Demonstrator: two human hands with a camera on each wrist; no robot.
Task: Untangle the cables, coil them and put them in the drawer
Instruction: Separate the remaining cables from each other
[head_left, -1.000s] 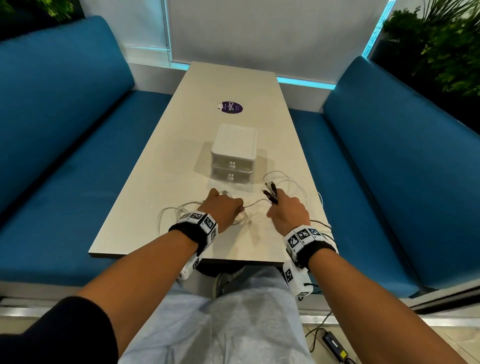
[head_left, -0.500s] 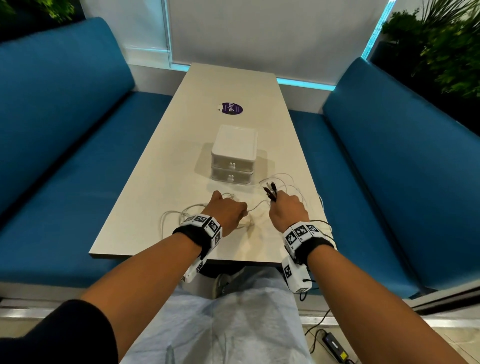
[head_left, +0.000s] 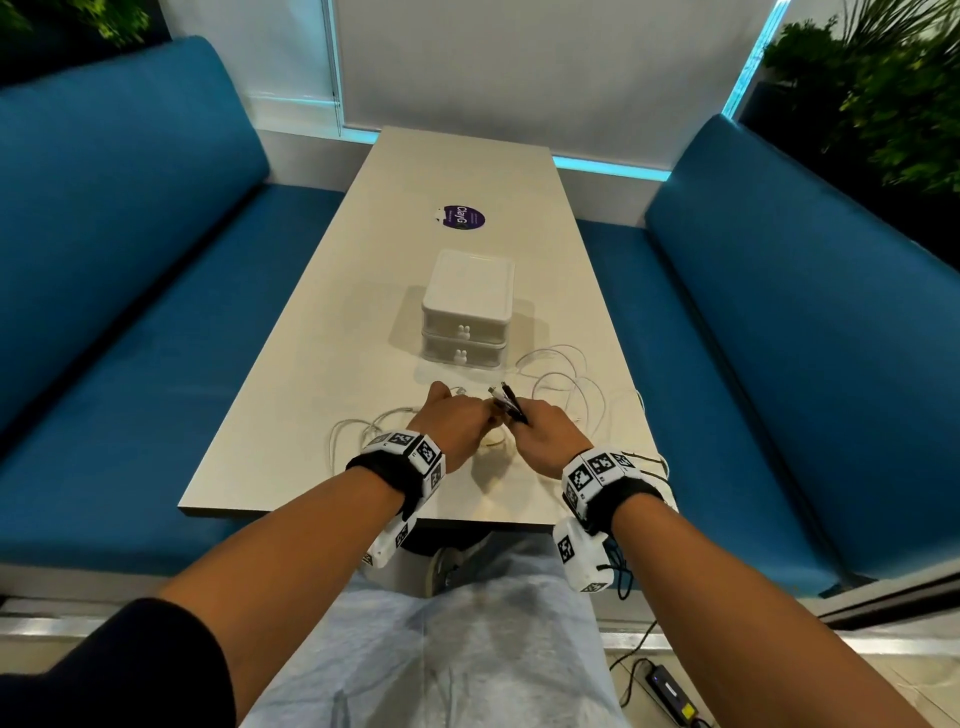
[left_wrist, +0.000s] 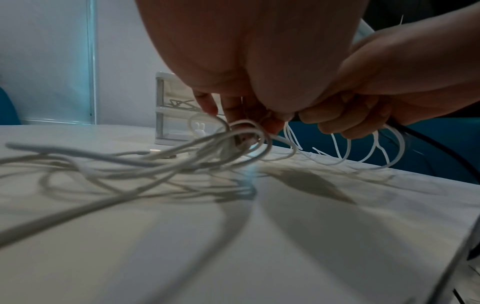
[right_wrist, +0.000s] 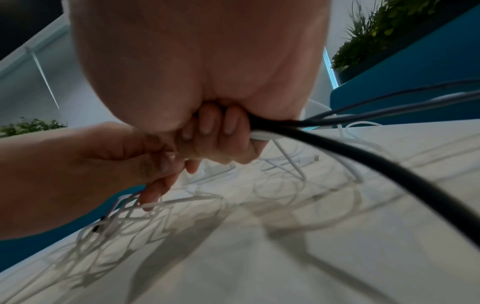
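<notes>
The white cables (head_left: 563, 387) lie in loose tangled loops on the near end of the table (head_left: 322, 364), spreading out to both sides of my hands, some loops just beside the drawer unit (head_left: 467, 312). My left hand (head_left: 457, 423) has its fingertips (left_wrist: 270, 123) curled down, pinching a knot of white loops lifted slightly off the surface. My right hand (head_left: 545, 434) is closed in a fist around the black cables (right_wrist: 363, 156) (a white strand is caught in the same fist), and their dark plug ends (head_left: 506, 400) stick up out of the top of the fist. The two hands are touching or nearly so, knuckle to knuckle. Both drawers of the small white unit are closed. Blue benches (head_left: 130, 260) run along either side of the table, and a purple sticker (head_left: 461, 217) sits beyond the drawer unit.
</notes>
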